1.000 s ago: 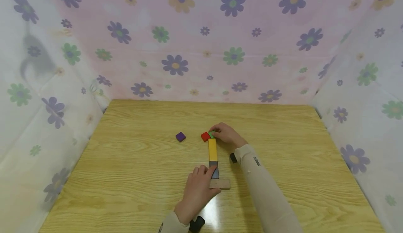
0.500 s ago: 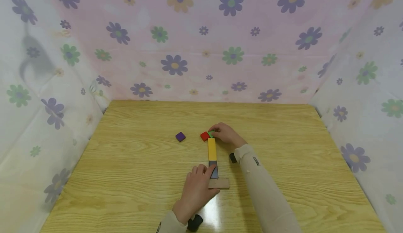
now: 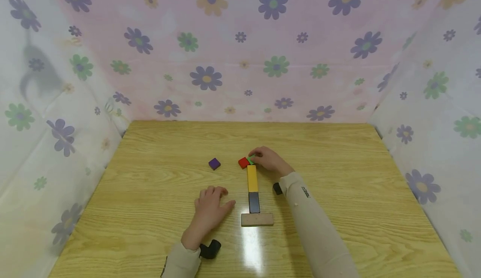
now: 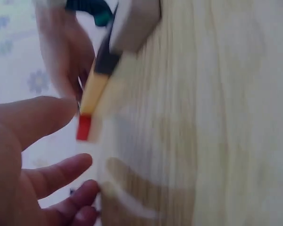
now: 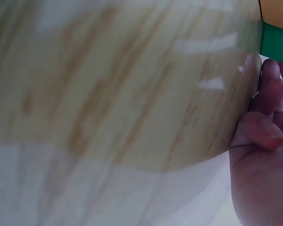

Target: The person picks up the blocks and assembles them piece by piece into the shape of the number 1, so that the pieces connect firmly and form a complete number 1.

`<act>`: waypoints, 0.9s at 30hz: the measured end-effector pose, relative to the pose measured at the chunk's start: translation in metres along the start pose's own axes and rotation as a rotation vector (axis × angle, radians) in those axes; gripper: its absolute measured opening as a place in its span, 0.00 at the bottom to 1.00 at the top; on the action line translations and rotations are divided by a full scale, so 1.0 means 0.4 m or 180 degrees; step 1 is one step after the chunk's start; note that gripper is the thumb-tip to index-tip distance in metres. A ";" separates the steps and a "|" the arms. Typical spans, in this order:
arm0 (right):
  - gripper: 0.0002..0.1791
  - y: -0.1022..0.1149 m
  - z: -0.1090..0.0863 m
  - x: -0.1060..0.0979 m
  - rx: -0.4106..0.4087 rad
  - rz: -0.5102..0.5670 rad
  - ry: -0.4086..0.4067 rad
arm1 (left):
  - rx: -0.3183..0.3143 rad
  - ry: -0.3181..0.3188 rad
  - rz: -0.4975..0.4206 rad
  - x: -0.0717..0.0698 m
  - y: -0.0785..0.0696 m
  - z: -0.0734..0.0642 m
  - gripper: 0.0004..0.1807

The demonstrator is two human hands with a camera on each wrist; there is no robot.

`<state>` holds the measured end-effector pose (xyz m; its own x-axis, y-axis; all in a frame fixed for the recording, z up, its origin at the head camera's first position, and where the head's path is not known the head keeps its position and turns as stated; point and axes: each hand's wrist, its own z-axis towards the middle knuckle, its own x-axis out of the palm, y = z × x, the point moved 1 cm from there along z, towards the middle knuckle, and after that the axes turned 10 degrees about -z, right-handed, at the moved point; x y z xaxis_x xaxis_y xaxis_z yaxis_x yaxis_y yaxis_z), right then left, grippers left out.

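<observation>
My right hand (image 3: 271, 162) is at the far end of a row of blocks, its fingertips pinching a small green block (image 3: 251, 160). The right wrist view shows the fingers right at that green block (image 5: 274, 43). A red block (image 3: 243, 163) lies against its left side, turned at an angle. Toward me the row continues with a long yellow block (image 3: 252, 178), then a dark grey block (image 3: 254, 203). Crosswise at the near end lies a plain wooden block (image 3: 257, 219). My left hand (image 3: 207, 212), holding nothing, hovers left of the grey block with fingers spread.
A purple block (image 3: 214, 163) lies alone to the left of the red one. Floral cloth walls (image 3: 240, 61) close off the back and sides of the wood-grain table (image 3: 338, 152). Black wrist cameras (image 3: 211, 248) sit on both wrists.
My left hand has let go of the wooden and grey blocks and moved left, uncovering both. The right hand has stayed at the green block, and the blocks keep their arrangement.
</observation>
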<state>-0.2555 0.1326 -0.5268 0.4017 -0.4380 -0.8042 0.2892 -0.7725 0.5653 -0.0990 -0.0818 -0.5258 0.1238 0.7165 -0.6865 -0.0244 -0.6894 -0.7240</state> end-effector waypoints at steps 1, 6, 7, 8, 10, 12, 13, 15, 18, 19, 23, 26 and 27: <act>0.15 0.000 -0.001 0.000 0.0029 0.0030 0.0002 | -0.0054 -0.0048 -0.0063 -0.005 0.010 0.008 0.19; 0.15 -0.006 -0.003 -0.001 0.0123 0.0134 -0.0002 | -0.0223 -0.0203 -0.0668 -0.024 0.047 0.049 0.14; 0.15 -0.005 -0.004 -0.001 0.0130 0.0154 -0.0004 | -0.0247 -0.0239 -0.0783 -0.026 0.053 0.056 0.13; 0.15 -0.005 -0.005 0.000 0.0129 0.0172 -0.0007 | -0.0261 -0.0274 -0.0870 -0.028 0.057 0.064 0.13; 0.15 -0.006 -0.006 0.000 0.0117 0.0207 -0.0013 | -0.0306 -0.0381 -0.1008 -0.031 0.063 0.079 0.13; 0.15 -0.006 -0.007 0.001 0.0116 0.0234 -0.0029 | -0.0340 -0.0533 -0.1097 -0.033 0.067 0.095 0.15; 0.15 -0.005 -0.007 0.002 0.0104 0.0236 -0.0041 | -0.0360 -0.0624 -0.1131 -0.033 0.068 0.103 0.16; 0.15 -0.005 -0.007 0.003 0.0088 0.0229 -0.0055 | -0.0424 -0.0807 -0.1195 -0.035 0.068 0.120 0.19; 0.15 -0.005 -0.007 0.004 0.0091 0.0225 -0.0075 | -0.0571 -0.1029 -0.1193 -0.038 0.069 0.145 0.25; 0.15 -0.004 -0.007 0.005 0.0087 0.0228 -0.0079 | -0.0622 -0.1083 -0.1190 -0.039 0.069 0.152 0.27; 0.15 -0.004 -0.007 0.005 0.0083 0.0262 -0.0063 | -0.0783 -0.1204 -0.1131 -0.045 0.068 0.177 0.32; 0.15 -0.006 -0.007 0.006 0.0103 0.0260 -0.0057 | -0.0744 -0.1200 -0.0979 -0.044 0.070 0.190 0.32; 0.15 -0.007 -0.007 0.007 0.0113 0.0252 -0.0062 | -0.0705 -0.1168 -0.0873 -0.042 0.070 0.192 0.31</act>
<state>-0.2527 0.1349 -0.5300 0.4050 -0.5070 -0.7609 0.2262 -0.7508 0.6206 -0.1781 -0.1050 -0.5398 -0.2615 0.8371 -0.4805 0.1761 -0.4481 -0.8765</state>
